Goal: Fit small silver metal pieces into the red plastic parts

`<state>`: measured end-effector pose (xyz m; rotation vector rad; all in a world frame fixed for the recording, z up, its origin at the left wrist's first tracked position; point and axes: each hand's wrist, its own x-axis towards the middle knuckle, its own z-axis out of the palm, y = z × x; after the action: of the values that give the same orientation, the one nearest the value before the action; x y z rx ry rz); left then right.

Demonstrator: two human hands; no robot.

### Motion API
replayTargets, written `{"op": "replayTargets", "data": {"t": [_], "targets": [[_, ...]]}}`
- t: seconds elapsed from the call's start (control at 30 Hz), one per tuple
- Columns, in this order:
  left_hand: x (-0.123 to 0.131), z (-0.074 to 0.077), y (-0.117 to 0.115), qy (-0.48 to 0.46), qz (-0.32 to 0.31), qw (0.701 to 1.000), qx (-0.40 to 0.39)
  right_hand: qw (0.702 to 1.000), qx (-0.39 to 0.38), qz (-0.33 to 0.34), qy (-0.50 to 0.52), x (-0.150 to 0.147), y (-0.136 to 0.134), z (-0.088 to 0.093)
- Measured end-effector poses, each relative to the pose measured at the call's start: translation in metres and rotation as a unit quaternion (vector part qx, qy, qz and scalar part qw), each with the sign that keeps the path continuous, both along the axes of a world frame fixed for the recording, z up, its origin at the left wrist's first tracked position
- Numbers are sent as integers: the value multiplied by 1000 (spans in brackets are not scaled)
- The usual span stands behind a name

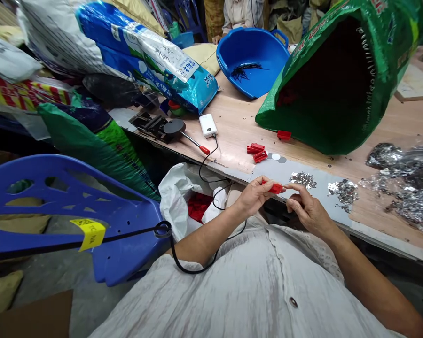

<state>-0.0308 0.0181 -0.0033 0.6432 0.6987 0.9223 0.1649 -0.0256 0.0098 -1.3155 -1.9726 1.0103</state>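
Near the table's front edge my left hand [255, 195] pinches a small red plastic part [276, 188]. My right hand [307, 209] has its index fingertip at the part's right end, its other fingers curled; whether it grips anything tiny is hidden. Beyond the hands, several more red parts [256, 149] lie on the table, with a single one [284, 135] at the mouth of the green sack [317, 136]. Two piles of small silvery metal pieces, a left pile [303, 179] and a right pile [343, 191], rest on a grey sheet [319, 188].
A white power bank [208, 125] with a black cable and a hand press [158, 126] stand left on the table. Behind is a blue basin [252, 56]. A plastic bag of metal pieces [416, 188] lies right. A blue chair [127, 225] and a white bag [176, 188] are at left.
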Motion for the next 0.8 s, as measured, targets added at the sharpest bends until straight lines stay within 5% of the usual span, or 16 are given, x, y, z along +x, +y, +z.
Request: {"op": "replayTargets", "data": {"t": [0.17, 0.43, 0.6, 0.8], "targets": [[-1, 10, -14, -106, -1, 989, -100, 1000, 29, 5, -9, -9, -1, 8], [4, 15, -27, -141, 31, 974, -175, 995, 83, -5, -49, -10, -2, 9], [5, 13, -30, -142, 38, 975, -164, 990, 126, -52, -38, -14, -2, 2], [-7, 10, -32, -91, 11, 990, -111, 993, 51, -69, 77, -22, -3, -7]]}}
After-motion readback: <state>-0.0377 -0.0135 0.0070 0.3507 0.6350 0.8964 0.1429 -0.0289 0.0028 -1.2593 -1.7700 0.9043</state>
